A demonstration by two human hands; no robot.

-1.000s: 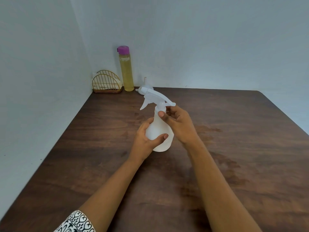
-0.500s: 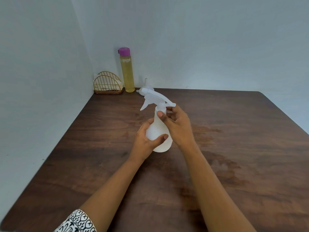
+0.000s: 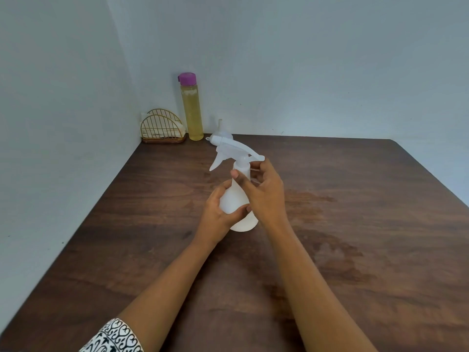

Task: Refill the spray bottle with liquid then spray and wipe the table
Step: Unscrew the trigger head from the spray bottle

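Observation:
A white translucent spray bottle (image 3: 234,199) stands upright on the dark wooden table (image 3: 355,224), its trigger head (image 3: 228,149) pointing left. My left hand (image 3: 218,214) grips the bottle's body from the left. My right hand (image 3: 261,194) is at the bottle's neck, thumb and fingers curled round the collar under the trigger head. A tall clear bottle of yellow liquid (image 3: 192,110) with a purple cap stands at the back against the wall. A small white funnel (image 3: 221,133) sits just right of it, partly hidden behind the spray head.
A gold wire holder (image 3: 162,130) with white napkins sits in the back left corner. Walls close the table at the back and the left. Darker smudges mark the wood to the right of the bottle.
My right hand's fingers have shifted round the neck of the spray bottle. The bottle and my left hand stay in the same place.

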